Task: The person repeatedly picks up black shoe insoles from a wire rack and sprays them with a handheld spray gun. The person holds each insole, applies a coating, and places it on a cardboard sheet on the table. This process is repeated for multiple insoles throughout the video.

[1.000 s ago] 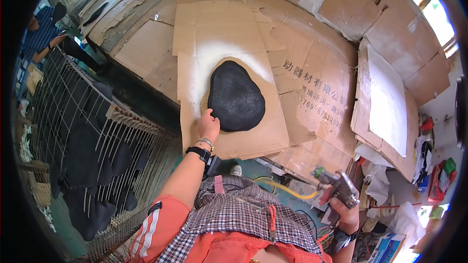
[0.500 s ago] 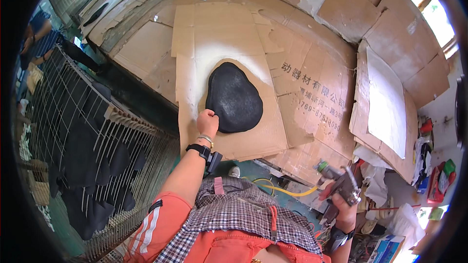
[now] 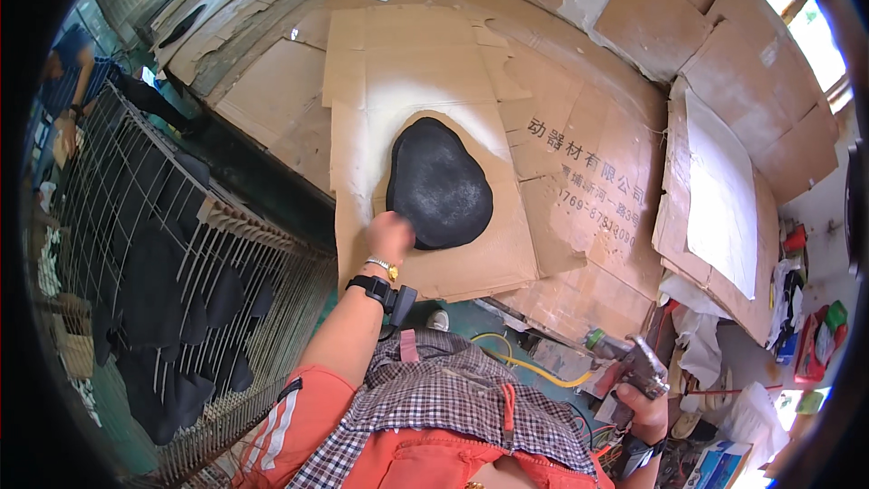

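Note:
A black rounded-triangular pad (image 3: 439,183), with a pale grey haze over its middle, lies flat on a cardboard sheet (image 3: 380,45). My left hand (image 3: 391,237) is at the pad's lower left edge, its fingers smeared by motion, so whether they grip the edge cannot be told. Off to the lower right, away from the pad, my right hand (image 3: 644,404) is wrapped round a metal spray gun (image 3: 641,368). The gun has a green part at its left end. White overspray marks the cardboard around the pad's upper side.
On the left stands a wire rack (image 3: 186,281) holding several black pads. A yellow hose (image 3: 543,378) runs below the bench edge. Cardboard walls (image 3: 643,14) close off the back and right. Another person (image 3: 77,81) is at the far left, beyond the rack.
My left hand has turned and shifted slightly downward at the pad's edge, and it is now blurred. The spray gun in my right hand has tilted and lowered a little.

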Motion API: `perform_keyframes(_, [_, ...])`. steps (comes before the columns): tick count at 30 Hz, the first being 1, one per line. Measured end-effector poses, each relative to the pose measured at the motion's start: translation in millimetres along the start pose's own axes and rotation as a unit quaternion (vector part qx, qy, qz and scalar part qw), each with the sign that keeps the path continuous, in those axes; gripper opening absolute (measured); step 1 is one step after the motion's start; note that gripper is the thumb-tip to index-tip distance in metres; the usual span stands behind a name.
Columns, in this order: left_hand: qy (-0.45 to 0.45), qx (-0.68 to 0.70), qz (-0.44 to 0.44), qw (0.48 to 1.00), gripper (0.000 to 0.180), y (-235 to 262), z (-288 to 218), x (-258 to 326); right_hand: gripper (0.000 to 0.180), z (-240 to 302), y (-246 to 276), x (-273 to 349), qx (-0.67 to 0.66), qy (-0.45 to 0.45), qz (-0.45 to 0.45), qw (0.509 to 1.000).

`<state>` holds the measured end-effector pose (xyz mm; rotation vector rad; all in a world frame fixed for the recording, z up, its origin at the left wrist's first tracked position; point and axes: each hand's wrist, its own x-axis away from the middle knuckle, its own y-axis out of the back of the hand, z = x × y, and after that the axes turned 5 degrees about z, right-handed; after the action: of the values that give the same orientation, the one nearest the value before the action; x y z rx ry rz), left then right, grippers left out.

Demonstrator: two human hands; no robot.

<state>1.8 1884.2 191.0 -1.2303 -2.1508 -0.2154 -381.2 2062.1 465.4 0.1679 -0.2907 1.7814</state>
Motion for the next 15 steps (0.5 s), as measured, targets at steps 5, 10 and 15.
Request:
perform_keyframes(5, [0.003,-0.011,0.029,1.000,0.048,-8.1,-11.0,8.6,0.056,-8.3,-19.8,-14.8,-0.006,0.040,-0.083,0.996])
perform_keyframes(10, [-0.036,0.188,0.205,0.960,0.060,-24.6,-64.5,42.0,0.039,-4.3,-32.4,-32.7,0.006,0.058,-0.093,0.994])
perform_keyframes(15, [-0.131,0.322,0.259,0.901,0.044,-11.8,-158.0,100.5,0.050,-8.9,-54.4,-48.2,0.038,0.058,-0.013,0.997])
